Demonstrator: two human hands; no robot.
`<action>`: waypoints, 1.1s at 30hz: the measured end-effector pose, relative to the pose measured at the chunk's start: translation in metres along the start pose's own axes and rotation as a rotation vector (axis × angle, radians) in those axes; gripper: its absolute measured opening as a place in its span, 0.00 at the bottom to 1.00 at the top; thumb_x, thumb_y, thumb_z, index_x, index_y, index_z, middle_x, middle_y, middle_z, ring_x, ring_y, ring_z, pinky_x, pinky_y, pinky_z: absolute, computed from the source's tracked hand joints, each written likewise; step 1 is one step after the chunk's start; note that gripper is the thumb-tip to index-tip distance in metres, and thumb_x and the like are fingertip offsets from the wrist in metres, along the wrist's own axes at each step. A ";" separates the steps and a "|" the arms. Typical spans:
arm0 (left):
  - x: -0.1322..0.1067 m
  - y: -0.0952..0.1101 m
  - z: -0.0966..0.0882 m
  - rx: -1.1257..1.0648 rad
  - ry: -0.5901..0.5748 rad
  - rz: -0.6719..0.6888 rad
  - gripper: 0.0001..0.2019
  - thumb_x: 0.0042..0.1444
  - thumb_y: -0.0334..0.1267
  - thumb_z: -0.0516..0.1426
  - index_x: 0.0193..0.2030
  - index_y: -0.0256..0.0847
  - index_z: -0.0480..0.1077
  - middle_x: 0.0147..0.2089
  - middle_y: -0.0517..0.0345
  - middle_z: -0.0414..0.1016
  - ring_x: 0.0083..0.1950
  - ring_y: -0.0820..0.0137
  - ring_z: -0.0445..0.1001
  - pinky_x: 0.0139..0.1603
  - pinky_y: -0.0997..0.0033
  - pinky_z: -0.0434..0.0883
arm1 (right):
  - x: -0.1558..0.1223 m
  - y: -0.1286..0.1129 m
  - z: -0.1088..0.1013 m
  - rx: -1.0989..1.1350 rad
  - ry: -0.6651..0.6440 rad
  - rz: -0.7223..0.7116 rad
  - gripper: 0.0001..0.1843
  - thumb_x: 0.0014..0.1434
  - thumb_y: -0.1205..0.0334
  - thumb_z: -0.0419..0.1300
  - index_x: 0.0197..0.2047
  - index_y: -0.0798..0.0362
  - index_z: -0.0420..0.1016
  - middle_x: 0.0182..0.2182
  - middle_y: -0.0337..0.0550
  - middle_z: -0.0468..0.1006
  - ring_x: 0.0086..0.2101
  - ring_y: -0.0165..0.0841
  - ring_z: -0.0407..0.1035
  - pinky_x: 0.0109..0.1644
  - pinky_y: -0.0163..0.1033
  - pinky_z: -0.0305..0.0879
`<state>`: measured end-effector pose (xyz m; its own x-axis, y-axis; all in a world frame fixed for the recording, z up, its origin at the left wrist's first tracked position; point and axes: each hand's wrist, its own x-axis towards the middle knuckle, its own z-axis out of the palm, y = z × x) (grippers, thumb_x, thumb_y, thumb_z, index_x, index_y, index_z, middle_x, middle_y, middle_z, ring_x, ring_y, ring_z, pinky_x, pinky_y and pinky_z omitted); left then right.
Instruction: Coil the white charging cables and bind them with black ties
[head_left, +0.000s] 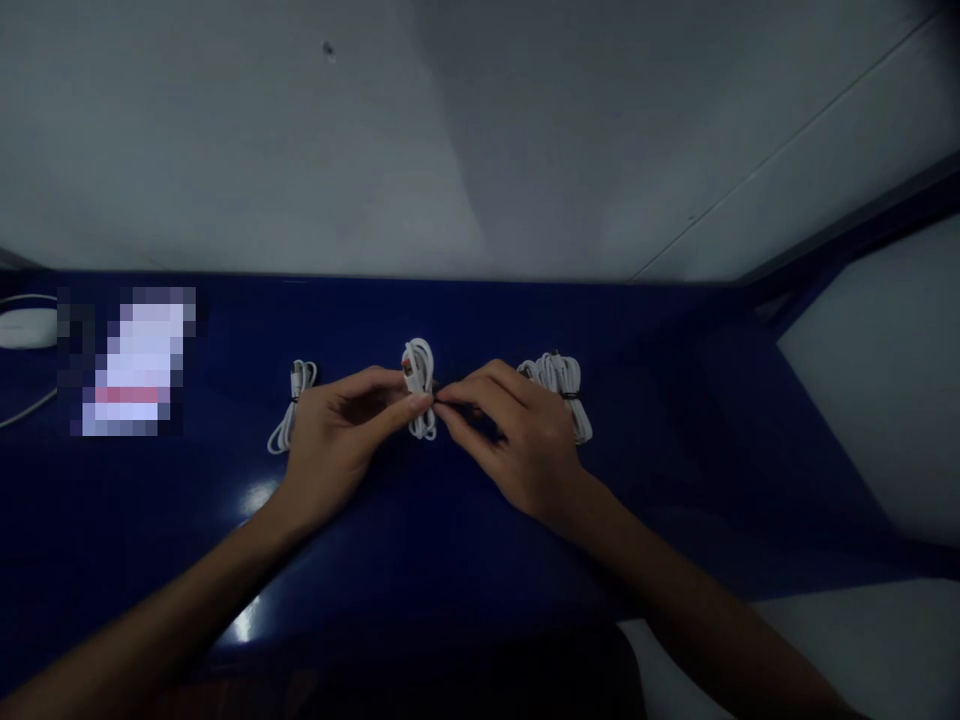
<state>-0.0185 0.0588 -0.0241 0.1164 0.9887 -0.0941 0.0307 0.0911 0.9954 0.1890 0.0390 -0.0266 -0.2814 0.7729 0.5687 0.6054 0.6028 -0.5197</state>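
My left hand [337, 430] pinches a coiled white USB cable [421, 365] between thumb and fingers, holding it upright above the table. An orange-red bit shows in its plug, near the top of the coil. From the other side my right hand [517, 425] closes its fingertips at the coil's waist, on what looks like a thin dark tie, mostly hidden by the fingers. Behind my left wrist lies another bundled white cable [283, 425]. More bundled white cables [574, 385], bound with a dark tie, lie just beyond my right hand and are partly covered by it.
The glossy blue table [420, 560] runs up to a grey wall [300, 160]. At the left lies a lit, pixelated phone-like screen [142, 350], with a white rounded device [28, 328] and its cord farther left. A blue-framed panel [877, 370] borders the right side.
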 end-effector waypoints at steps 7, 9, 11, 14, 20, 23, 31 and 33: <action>-0.001 0.002 0.002 0.030 0.013 0.032 0.08 0.58 0.41 0.76 0.41 0.43 0.87 0.42 0.54 0.89 0.42 0.63 0.84 0.48 0.62 0.80 | 0.000 -0.002 0.003 -0.047 -0.035 -0.001 0.11 0.80 0.66 0.59 0.47 0.51 0.84 0.40 0.46 0.86 0.39 0.35 0.81 0.41 0.42 0.80; -0.001 0.003 0.002 0.038 0.017 0.041 0.07 0.58 0.41 0.76 0.40 0.43 0.87 0.42 0.54 0.89 0.42 0.62 0.84 0.48 0.62 0.80 | 0.000 -0.004 0.002 -0.009 -0.041 0.032 0.11 0.80 0.66 0.59 0.48 0.51 0.84 0.39 0.45 0.85 0.38 0.35 0.79 0.41 0.42 0.79; -0.001 0.003 0.002 0.042 0.018 0.040 0.07 0.58 0.40 0.76 0.40 0.43 0.87 0.41 0.55 0.88 0.42 0.63 0.84 0.47 0.63 0.80 | 0.000 -0.005 0.001 0.043 -0.043 0.069 0.10 0.80 0.67 0.60 0.49 0.51 0.84 0.39 0.44 0.84 0.37 0.34 0.78 0.41 0.42 0.77; -0.001 0.003 0.003 0.012 0.005 0.020 0.08 0.58 0.40 0.76 0.40 0.43 0.87 0.41 0.55 0.88 0.42 0.64 0.83 0.47 0.65 0.79 | 0.000 -0.007 0.000 0.093 -0.053 0.127 0.09 0.80 0.67 0.61 0.49 0.50 0.83 0.39 0.42 0.83 0.36 0.33 0.76 0.40 0.41 0.74; -0.002 0.004 0.005 -0.012 0.010 0.002 0.09 0.58 0.41 0.76 0.41 0.43 0.86 0.40 0.56 0.86 0.40 0.66 0.81 0.46 0.66 0.78 | 0.000 -0.009 0.001 0.097 -0.044 0.180 0.08 0.79 0.67 0.60 0.45 0.51 0.80 0.36 0.40 0.80 0.32 0.31 0.72 0.35 0.39 0.69; -0.002 0.004 0.004 0.001 -0.011 0.036 0.07 0.58 0.40 0.76 0.38 0.43 0.86 0.37 0.58 0.84 0.39 0.67 0.80 0.44 0.67 0.77 | -0.003 -0.011 0.005 0.070 0.006 0.177 0.10 0.77 0.69 0.61 0.41 0.51 0.78 0.31 0.38 0.78 0.30 0.30 0.71 0.33 0.38 0.68; 0.001 0.003 0.002 -0.014 -0.033 0.027 0.06 0.60 0.40 0.75 0.41 0.44 0.86 0.41 0.55 0.85 0.42 0.64 0.81 0.47 0.63 0.77 | 0.003 -0.015 -0.003 0.446 -0.062 0.480 0.08 0.74 0.60 0.67 0.40 0.49 0.82 0.30 0.37 0.81 0.30 0.30 0.75 0.34 0.38 0.71; 0.001 0.003 0.002 -0.007 -0.032 0.044 0.06 0.60 0.39 0.75 0.40 0.44 0.87 0.40 0.56 0.84 0.40 0.65 0.80 0.46 0.63 0.77 | 0.007 -0.013 -0.009 0.640 -0.117 0.650 0.08 0.72 0.57 0.69 0.40 0.49 0.85 0.28 0.36 0.81 0.29 0.30 0.75 0.33 0.36 0.71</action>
<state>-0.0165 0.0601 -0.0209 0.1489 0.9875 -0.0509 0.0176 0.0489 0.9986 0.1857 0.0349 -0.0099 -0.1247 0.9922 -0.0090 0.1534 0.0103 -0.9881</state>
